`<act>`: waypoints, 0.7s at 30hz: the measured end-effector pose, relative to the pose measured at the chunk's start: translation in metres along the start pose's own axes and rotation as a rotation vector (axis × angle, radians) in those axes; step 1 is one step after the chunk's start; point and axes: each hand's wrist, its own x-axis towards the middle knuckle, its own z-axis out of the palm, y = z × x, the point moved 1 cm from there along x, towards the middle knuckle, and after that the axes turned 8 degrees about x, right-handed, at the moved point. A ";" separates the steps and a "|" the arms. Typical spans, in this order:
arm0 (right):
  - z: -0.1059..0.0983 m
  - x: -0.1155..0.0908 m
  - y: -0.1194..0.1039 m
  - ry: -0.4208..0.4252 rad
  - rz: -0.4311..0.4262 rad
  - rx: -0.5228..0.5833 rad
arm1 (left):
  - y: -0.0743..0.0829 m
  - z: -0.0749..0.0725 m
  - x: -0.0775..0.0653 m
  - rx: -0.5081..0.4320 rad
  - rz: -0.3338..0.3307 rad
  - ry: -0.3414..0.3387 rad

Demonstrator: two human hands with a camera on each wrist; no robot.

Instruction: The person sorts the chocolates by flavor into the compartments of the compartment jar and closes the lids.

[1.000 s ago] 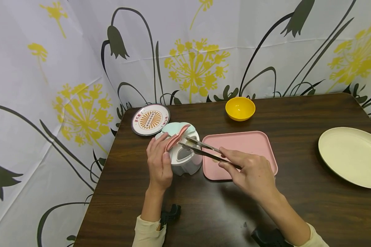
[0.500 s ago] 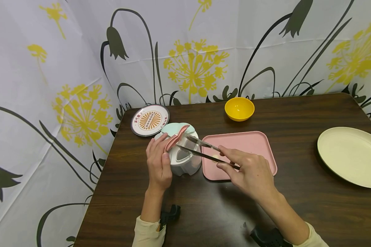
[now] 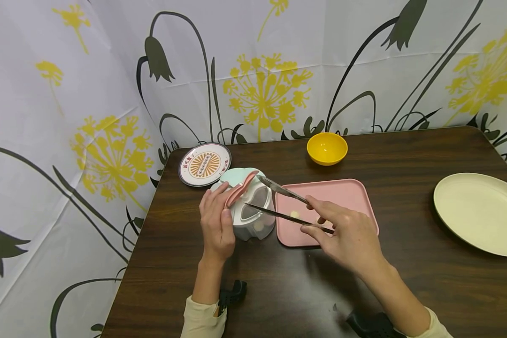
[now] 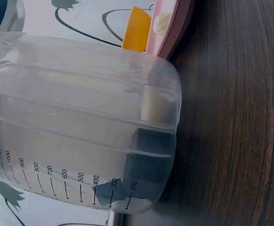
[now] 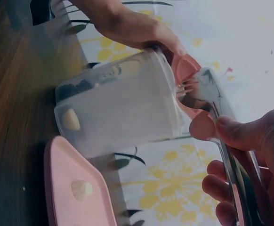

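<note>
A clear plastic storage canister (image 3: 253,230) with a white top and flip lids stands left of the pink tray (image 3: 338,188). My left hand (image 3: 217,225) rests with extended fingers against the raised pink lid (image 3: 241,190), thumb near its lower end. My right hand (image 3: 348,230) grips metal tongs (image 3: 287,217), their arms spread, with the tips over the canister's opening. A pale chunk (image 5: 71,120) lies at the bottom of one compartment, beside dark pieces (image 4: 149,150) in another. Another pale chunk (image 5: 82,190) lies on the tray.
Behind the canister is a printed plate (image 3: 204,164). A yellow bowl (image 3: 327,149) stands at the back of the dark wooden table (image 3: 279,291), and a cream oval plate (image 3: 483,213) at the right. A patterned cloth (image 3: 279,37) hangs behind the table.
The tongs' arms have spread wider and shifted slightly right. A pale chunk now shows low in the canister's front compartment. The left hand has stayed at the raised lid.
</note>
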 end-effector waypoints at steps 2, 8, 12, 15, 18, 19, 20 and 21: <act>-0.005 -0.001 0.003 -0.002 0.037 -0.009 | 0.000 0.000 0.000 0.001 -0.001 0.000; -0.023 -0.008 0.020 -0.025 0.158 -0.064 | 0.000 0.000 -0.001 -0.008 -0.002 0.005; -0.032 -0.017 0.035 -0.056 0.248 -0.099 | 0.001 0.000 0.000 -0.020 0.000 0.006; -0.037 -0.027 0.048 -0.095 0.313 -0.129 | 0.001 0.001 0.000 -0.022 0.001 0.003; -0.040 -0.037 0.058 -0.152 0.362 -0.157 | 0.001 0.001 0.000 -0.018 0.002 0.005; -0.041 -0.040 0.061 -0.169 0.376 -0.163 | 0.001 0.001 0.000 -0.016 0.002 0.006; -0.042 -0.043 0.064 -0.187 0.389 -0.168 | 0.001 0.000 0.000 -0.016 0.001 0.007; -0.042 -0.046 0.067 -0.201 0.396 -0.174 | 0.001 0.000 0.000 -0.015 0.000 0.007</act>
